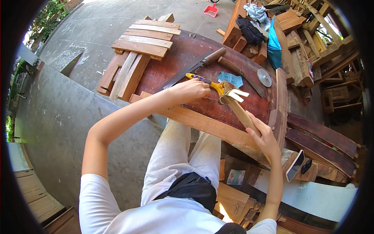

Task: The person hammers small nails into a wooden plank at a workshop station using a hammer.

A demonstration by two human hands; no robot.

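Observation:
My right hand [265, 135] is wrapped round the lower end of a wooden handle [240, 113], whose upper end lies by a yellow tool head [221, 88] and pale strips [238, 94]. Beside that tool's yellow and blue handle [191, 76], my left hand [191, 92] has its fingers curled in over the red-brown tabletop [156, 78]; what they hold is hidden. Beyond the hands lie a handsaw [185, 74], a long blade with a wooden handle [242, 74], a blue packet [230, 79] and a metal disc [264, 78].
Slatted wooden pieces [148, 37] rest at the table's far left. Stacked timber [302, 50] and a black bag [249, 30] are at the upper right. A phone [295, 165] stands at the lower right, and a red dustpan [210, 10] is on the floor.

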